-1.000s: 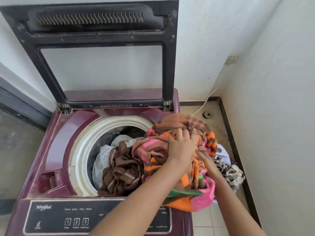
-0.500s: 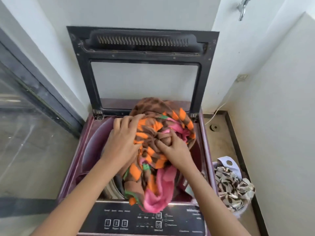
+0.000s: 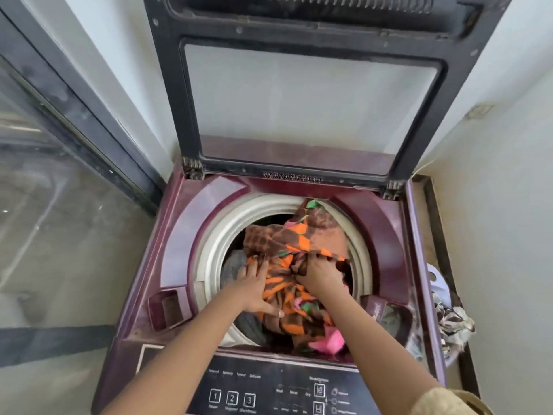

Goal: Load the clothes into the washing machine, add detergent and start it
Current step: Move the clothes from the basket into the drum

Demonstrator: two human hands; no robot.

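Fingers (image 3: 259, 266) of the left hand (image 3: 254, 290) lie spread and flat on an orange, brown and pink blanket (image 3: 294, 265), pressing it into the drum (image 3: 209, 244) of a maroon washing machine (image 3: 179, 223); the fingers of the right hand (image 3: 318, 275) are buried in a fold they grip, so how far they curl cannot be told. Most of the blanket sits inside the drum, one corner riding up the rim at 1 o'clock and a pink edge lying near the rim at 6 o'clock. Judged from this, the push works best if both loose ends are tucked below the rim, leaving room for the printed clothes (image 3: 452, 319) still outside at 3 o'clock. Half a second ago the bundle was held above the opening in both hands; it now lies low in the drum. The lid (image 3: 311, 94) stands open; detergent is not seen.
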